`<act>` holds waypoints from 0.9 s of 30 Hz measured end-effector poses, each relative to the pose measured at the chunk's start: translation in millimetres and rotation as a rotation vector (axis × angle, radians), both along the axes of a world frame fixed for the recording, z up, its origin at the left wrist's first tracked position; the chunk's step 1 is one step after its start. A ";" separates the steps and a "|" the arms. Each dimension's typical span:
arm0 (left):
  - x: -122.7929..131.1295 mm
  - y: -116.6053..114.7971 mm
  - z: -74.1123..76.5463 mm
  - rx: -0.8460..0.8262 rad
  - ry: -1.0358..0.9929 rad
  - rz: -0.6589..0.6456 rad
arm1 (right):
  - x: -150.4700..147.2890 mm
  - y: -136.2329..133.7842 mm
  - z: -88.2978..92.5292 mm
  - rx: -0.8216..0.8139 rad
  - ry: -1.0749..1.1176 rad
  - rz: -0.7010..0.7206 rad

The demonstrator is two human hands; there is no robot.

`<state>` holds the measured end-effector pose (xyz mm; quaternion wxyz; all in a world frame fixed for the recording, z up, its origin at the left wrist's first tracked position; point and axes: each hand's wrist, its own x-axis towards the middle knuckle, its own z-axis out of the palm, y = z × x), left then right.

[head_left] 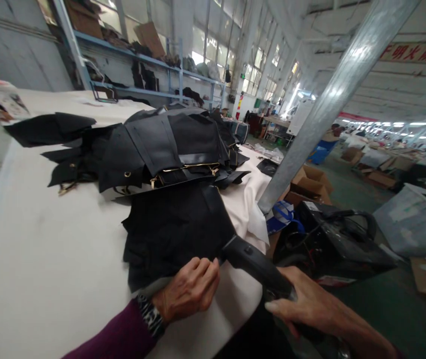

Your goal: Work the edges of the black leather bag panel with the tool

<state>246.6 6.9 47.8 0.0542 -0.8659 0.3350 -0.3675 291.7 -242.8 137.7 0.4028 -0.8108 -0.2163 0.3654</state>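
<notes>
At the table edge: the left hand (pixel 188 289) lies curled on the near corner of a black fabric piece (pixel 173 232), fingers drawn together and pinching its hem.
Right hand: the right hand (pixel 312 306) is wrapped around the handle of a black tool (pixel 255 267), whose tip touches the fabric's right edge.
Fabric position: flat on the white table (pixel 48 269), close to its right edge.
Behind: a heap of black pieces with gold zips (pixel 153 149).
Open room: bare table surface to the left.
Off the edge: metal post (pixel 332 99), cardboard boxes (pixel 310 184).
</notes>
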 end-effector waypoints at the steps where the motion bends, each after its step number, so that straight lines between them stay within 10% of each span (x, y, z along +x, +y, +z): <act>1: 0.1 -0.2 -0.3 -0.019 0.013 -0.008 | 1.7 3.0 -2.6 0.000 0.004 0.012; 27: 2.8 -1.5 -15.3 -0.203 -0.014 -0.005 | 6.8 8.2 1.4 -0.033 -0.134 -0.077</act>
